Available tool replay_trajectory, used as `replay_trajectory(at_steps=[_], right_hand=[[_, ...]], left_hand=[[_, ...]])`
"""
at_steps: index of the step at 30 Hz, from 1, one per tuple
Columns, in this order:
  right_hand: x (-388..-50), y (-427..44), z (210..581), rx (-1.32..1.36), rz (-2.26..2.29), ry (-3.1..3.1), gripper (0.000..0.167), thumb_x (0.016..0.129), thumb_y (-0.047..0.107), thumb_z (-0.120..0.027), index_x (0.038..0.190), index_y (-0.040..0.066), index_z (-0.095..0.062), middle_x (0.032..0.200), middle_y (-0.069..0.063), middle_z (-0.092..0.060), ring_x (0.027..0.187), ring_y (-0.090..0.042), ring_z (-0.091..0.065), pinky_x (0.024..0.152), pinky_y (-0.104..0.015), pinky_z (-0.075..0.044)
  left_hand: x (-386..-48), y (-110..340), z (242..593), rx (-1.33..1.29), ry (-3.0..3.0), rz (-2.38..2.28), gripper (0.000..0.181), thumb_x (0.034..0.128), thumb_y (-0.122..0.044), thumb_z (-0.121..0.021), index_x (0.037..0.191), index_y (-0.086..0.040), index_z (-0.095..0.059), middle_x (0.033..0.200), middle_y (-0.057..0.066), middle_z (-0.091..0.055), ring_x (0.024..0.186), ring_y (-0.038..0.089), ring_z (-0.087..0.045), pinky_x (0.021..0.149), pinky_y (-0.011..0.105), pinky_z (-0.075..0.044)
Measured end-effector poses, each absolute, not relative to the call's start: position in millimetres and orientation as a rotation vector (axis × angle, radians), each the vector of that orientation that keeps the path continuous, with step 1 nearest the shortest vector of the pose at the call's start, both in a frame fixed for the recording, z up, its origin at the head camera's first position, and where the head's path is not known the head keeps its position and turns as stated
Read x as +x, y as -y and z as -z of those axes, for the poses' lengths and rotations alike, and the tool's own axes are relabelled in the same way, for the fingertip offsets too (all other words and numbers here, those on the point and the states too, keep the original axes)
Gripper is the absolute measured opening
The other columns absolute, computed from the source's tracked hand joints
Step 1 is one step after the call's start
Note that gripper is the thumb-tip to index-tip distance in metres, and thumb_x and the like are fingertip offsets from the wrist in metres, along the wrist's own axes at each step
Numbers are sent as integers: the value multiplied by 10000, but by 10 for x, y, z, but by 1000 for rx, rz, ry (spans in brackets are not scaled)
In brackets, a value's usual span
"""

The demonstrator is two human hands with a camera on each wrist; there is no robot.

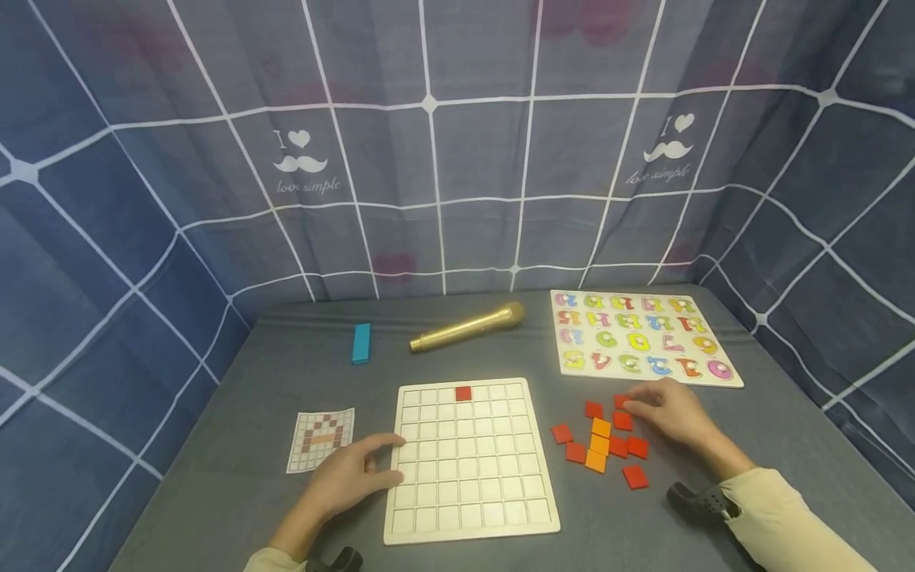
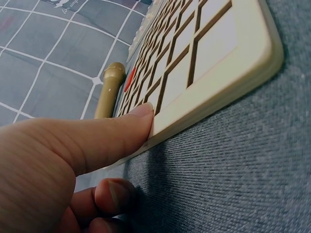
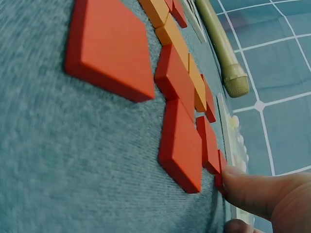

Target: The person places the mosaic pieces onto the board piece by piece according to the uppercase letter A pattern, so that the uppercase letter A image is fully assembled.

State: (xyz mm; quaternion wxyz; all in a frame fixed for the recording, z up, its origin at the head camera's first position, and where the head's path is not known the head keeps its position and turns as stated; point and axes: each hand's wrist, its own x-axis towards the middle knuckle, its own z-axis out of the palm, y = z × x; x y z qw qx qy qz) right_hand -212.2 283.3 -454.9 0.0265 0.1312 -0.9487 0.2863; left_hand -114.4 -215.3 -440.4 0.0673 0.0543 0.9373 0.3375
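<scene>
A cream grid board [image 1: 472, 538] lies on the table, with one red tile [image 1: 463, 393] in its top row. At the board's left edge, the thumb and forefinger of my left hand [image 1: 349, 479] rest on the rim. The left wrist view shows the thumb [image 2: 121, 138] straight against that edge, other fingers bent below. My right hand [image 1: 675, 411] pinches a red square tile [image 1: 620, 401] at the far side of a loose group. Around it lie several red tiles [image 1: 635, 477] and orange tiles [image 1: 599, 444]. The forefinger is mostly hidden in the right wrist view.
A printed pattern card [image 1: 303, 445] lies left of the board, partly beside my left hand. Behind stand a blue block [image 1: 361, 343] and a gold microphone [image 1: 465, 328]. A number puzzle board [image 1: 622, 332] sits at the back right, before a checked curtain [image 1: 472, 151].
</scene>
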Motion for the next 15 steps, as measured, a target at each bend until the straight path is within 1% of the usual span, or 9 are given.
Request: replay_trajectory(at_steps=[5,7,10,12,15], right_hand=[[-2108,-2849,4522,416,-897,2999,275,836,224,-772,1047,48,-751,1053,-113,-746,1029,-346,-662,873,-566,-500],[-2108,-2852,4505,428,-861,3007,276,834,215,-772,1056,52,-754,1066,-110,-745,1036,-349,-656,871,-565,-499],[-2109,-2852,4485,472,-767,2986,272,820,209,-782,1047,61,-761,1041,-98,-750,984,-323,-656,838,-532,-502],[-2110,-2854,4477,486,-699,2969,278,797,219,-803,1035,79,-765,1007,-77,-751,931,-285,-644,792,-491,-499],[-2112,-2864,4471,500,-651,2956,294,772,229,-822,1026,92,-765,980,-57,-749,892,-247,-625,750,-438,-484]], left_hand=[[-1140,2167,4403,175,-2812,-1023,474,777,-397,-797,1208,-251,-663,616,-78,-469,483,28,-363,449,213,-297],[-1139,2170,4403,180,-2808,-1026,473,779,-399,-796,1209,-251,-662,617,-77,-469,481,29,-362,447,213,-296],[-1140,2167,4403,180,-2811,-1029,473,779,-402,-795,1208,-255,-662,616,-76,-469,481,30,-364,447,213,-297],[-1142,2161,4401,177,-2813,-1032,472,777,-403,-795,1205,-256,-664,615,-77,-469,481,30,-365,448,213,-297],[-1148,2153,4399,166,-2811,-1036,471,776,-402,-794,1205,-258,-665,612,-79,-468,479,30,-365,447,210,-296]])
